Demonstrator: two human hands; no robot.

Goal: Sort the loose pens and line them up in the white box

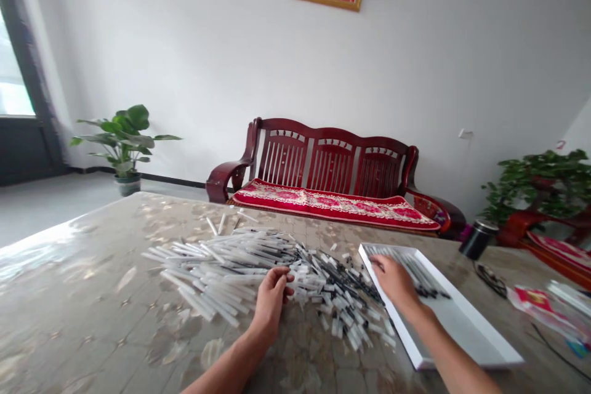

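A big heap of clear pen barrels (221,274) lies on the glossy table (92,295), with a mix of pens and black-tipped parts (339,292) to its right. My left hand (271,300) rests at the heap's near edge, fingers curled around a clear barrel. My right hand (392,280) reaches into the white tray (466,332), fingers down on the row of assembled pens (415,271) at its far end; what it grips, if anything, is hidden.
A black cup (478,239) stands beyond the tray. A dark cord or glasses (492,280) and red packets (538,303) lie at the right. Behind the table are a red wooden bench (332,188) and potted plants (122,141).
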